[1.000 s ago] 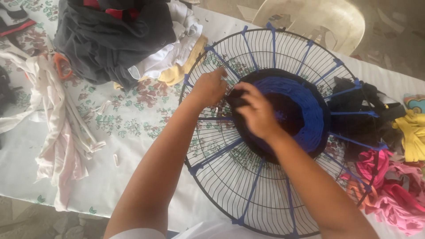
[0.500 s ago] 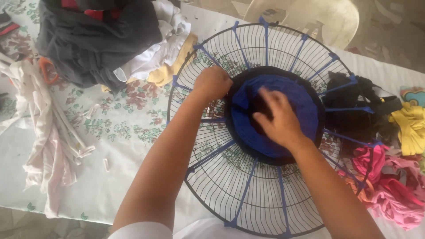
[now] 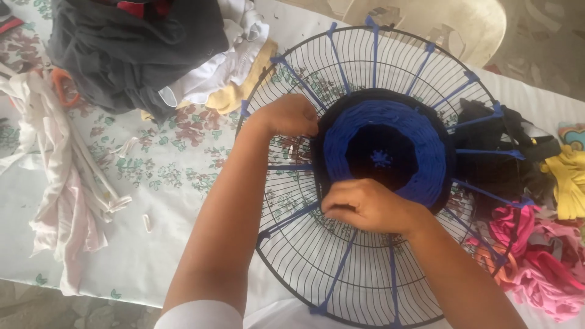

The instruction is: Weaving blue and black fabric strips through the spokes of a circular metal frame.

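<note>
A round black wire fan guard [image 3: 304,256] lies flat on the table, with several blue cloth strips tied across it like spokes. At its centre sits a woven disc of black and blue fabric strips [image 3: 420,152]. My left hand [image 3: 289,116] rests closed at the disc's left edge, pinching the black outer strip. At the disc's lower edge my right hand [image 3: 365,206] has its fingers curled around the black strip [image 3: 318,163].
A floral tablecloth [image 3: 158,164] covers the table. A heap of dark, white and yellow clothes [image 3: 140,49] lies at the back left, pale cloth strips [image 3: 61,176] on the left. Pink, yellow and black scraps [image 3: 548,244] lie on the right. A plastic chair [image 3: 463,24] stands behind.
My right hand has moved from the middle of the woven disc down to its lower edge. The left hand has stayed at the disc's left edge.
</note>
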